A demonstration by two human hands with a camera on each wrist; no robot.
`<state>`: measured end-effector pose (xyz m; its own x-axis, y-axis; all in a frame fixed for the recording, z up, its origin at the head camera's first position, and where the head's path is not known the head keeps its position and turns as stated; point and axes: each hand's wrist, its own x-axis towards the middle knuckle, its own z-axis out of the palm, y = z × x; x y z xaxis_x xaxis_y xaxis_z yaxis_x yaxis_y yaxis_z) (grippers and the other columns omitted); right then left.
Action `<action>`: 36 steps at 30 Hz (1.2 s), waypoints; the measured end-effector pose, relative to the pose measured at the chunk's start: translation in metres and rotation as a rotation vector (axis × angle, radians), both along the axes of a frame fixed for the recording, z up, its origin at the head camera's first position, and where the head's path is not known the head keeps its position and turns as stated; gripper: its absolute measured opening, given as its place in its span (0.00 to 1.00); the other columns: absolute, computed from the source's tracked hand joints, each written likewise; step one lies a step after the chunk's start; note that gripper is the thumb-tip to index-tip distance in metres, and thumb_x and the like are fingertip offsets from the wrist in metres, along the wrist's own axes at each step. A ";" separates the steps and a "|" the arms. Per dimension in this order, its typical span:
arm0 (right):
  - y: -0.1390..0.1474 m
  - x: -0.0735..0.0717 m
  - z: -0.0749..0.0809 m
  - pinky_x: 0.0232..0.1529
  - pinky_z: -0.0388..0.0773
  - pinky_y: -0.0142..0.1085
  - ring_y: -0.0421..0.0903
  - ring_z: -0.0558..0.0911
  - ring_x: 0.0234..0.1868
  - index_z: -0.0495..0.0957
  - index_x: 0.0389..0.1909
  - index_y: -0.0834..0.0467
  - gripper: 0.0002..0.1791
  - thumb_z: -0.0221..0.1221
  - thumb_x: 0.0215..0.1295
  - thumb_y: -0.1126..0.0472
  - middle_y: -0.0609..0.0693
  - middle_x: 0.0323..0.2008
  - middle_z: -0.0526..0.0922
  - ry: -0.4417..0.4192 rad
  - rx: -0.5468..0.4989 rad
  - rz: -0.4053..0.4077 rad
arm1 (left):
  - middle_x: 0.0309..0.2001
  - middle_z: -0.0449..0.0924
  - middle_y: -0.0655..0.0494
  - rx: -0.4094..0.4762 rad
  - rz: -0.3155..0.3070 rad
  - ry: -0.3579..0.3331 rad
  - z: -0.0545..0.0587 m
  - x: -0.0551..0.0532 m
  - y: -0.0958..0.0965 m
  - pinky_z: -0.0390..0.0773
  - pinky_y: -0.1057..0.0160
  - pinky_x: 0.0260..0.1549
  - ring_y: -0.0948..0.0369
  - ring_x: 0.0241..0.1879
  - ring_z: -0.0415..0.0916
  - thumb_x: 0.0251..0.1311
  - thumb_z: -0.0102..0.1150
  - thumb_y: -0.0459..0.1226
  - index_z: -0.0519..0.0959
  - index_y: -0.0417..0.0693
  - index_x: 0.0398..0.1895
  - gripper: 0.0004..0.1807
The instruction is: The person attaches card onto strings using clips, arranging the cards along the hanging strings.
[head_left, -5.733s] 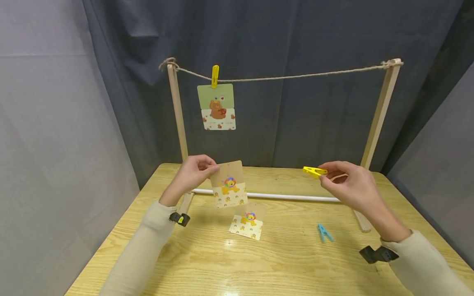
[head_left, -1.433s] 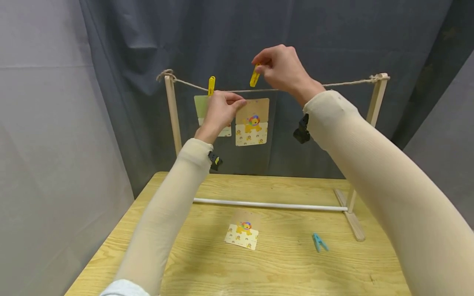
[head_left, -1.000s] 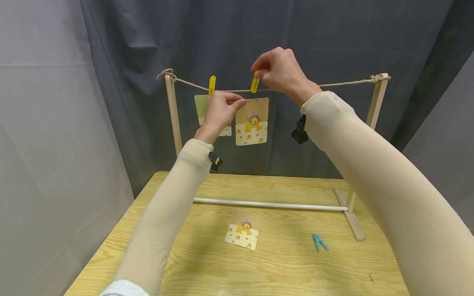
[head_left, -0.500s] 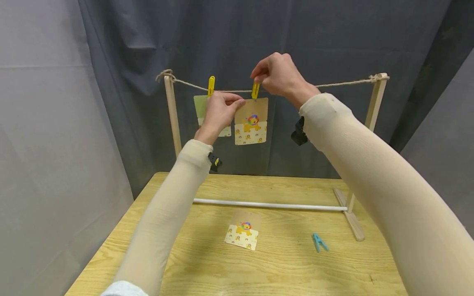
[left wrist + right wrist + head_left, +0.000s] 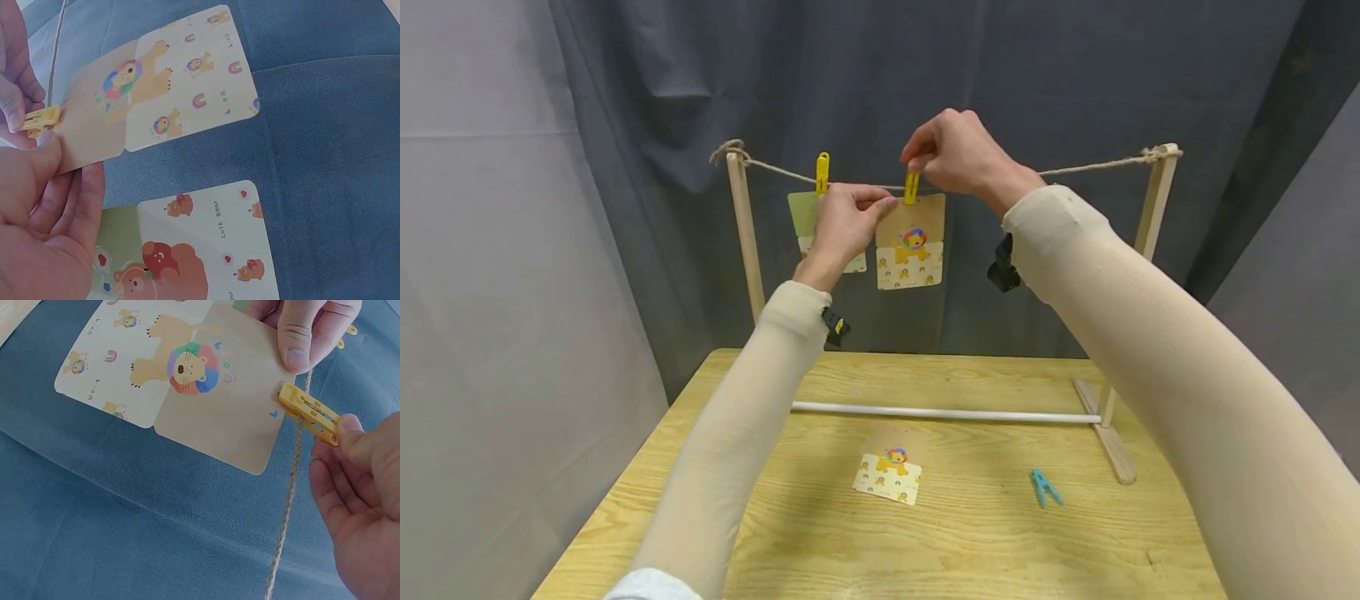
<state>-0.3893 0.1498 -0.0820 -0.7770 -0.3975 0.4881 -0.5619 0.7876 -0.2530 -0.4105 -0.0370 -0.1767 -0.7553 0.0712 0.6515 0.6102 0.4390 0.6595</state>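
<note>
My left hand point(image 5: 847, 227) pinches the upper left corner of a lion card point(image 5: 911, 250), thumb in front, just below the rope point(image 5: 289, 506). With thumb and fingers my right hand point(image 5: 958, 154) grips a yellow clothespin point(image 5: 310, 414) by its handle end. In the right wrist view the clothespin's tip overlaps the card's top edge and the rope runs between its legs. Left of the lion card a bear card point(image 5: 181, 262) hangs from the rope under another yellow clothespin point(image 5: 822, 172); my left hand partly hides it in the head view.
The rope is tied between two wooden posts point(image 5: 746, 233), with a white rod point(image 5: 947, 414) low between them. On the wooden table point(image 5: 985, 550) lie a second lion card point(image 5: 889, 465) and a blue clothespin point(image 5: 1046, 487). Dark curtain point(image 5: 1037, 100) hangs behind.
Both hands have risen from over the table to the rope, carrying the lion card and yellow clothespin. Over the last second, my right hand has lowered the clothespin onto the card's top edge.
</note>
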 end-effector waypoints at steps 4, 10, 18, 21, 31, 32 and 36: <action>-0.001 0.000 0.000 0.56 0.81 0.45 0.50 0.83 0.54 0.85 0.57 0.59 0.16 0.54 0.77 0.63 0.54 0.56 0.87 -0.022 0.027 -0.013 | 0.40 0.91 0.58 -0.012 0.006 0.001 0.000 0.000 0.000 0.79 0.65 0.35 0.65 0.38 0.84 0.66 0.69 0.45 0.92 0.51 0.42 0.10; -0.003 0.000 -0.001 0.57 0.81 0.46 0.51 0.82 0.56 0.81 0.64 0.59 0.20 0.54 0.76 0.60 0.55 0.59 0.84 -0.064 0.041 -0.020 | 0.39 0.91 0.57 -0.014 0.016 0.012 0.000 0.001 -0.003 0.78 0.65 0.34 0.65 0.36 0.84 0.66 0.70 0.45 0.91 0.50 0.42 0.11; -0.005 0.001 -0.002 0.58 0.81 0.45 0.50 0.83 0.56 0.79 0.67 0.58 0.23 0.53 0.76 0.57 0.55 0.62 0.83 -0.084 0.032 -0.027 | 0.37 0.90 0.55 -0.024 0.028 0.008 0.000 0.004 -0.005 0.75 0.65 0.30 0.62 0.35 0.81 0.66 0.70 0.46 0.90 0.49 0.43 0.12; -0.004 0.001 -0.002 0.58 0.81 0.45 0.50 0.83 0.56 0.78 0.67 0.58 0.23 0.53 0.76 0.58 0.55 0.62 0.82 -0.084 0.033 -0.025 | 0.37 0.89 0.55 -0.024 0.026 -0.005 0.000 0.005 -0.005 0.76 0.64 0.30 0.62 0.35 0.81 0.65 0.70 0.46 0.90 0.49 0.44 0.13; -0.002 0.003 -0.006 0.59 0.81 0.46 0.51 0.83 0.58 0.77 0.68 0.59 0.23 0.53 0.76 0.57 0.56 0.63 0.82 -0.079 0.033 -0.018 | 0.40 0.89 0.55 -0.046 -0.011 -0.020 -0.007 0.009 -0.011 0.82 0.63 0.34 0.59 0.35 0.84 0.67 0.68 0.48 0.89 0.49 0.46 0.15; -0.002 0.003 -0.005 0.59 0.81 0.46 0.51 0.83 0.57 0.77 0.68 0.59 0.23 0.53 0.76 0.57 0.55 0.63 0.82 -0.079 0.032 -0.019 | 0.40 0.89 0.55 -0.045 -0.012 -0.023 -0.007 0.009 -0.012 0.83 0.63 0.35 0.59 0.35 0.85 0.67 0.68 0.48 0.89 0.49 0.46 0.15; -0.002 0.002 -0.005 0.59 0.81 0.46 0.51 0.83 0.57 0.77 0.68 0.59 0.23 0.53 0.76 0.57 0.55 0.62 0.82 -0.076 0.030 -0.021 | 0.39 0.90 0.55 -0.028 -0.017 -0.023 -0.010 0.009 -0.015 0.85 0.65 0.34 0.57 0.36 0.88 0.67 0.68 0.47 0.89 0.49 0.46 0.14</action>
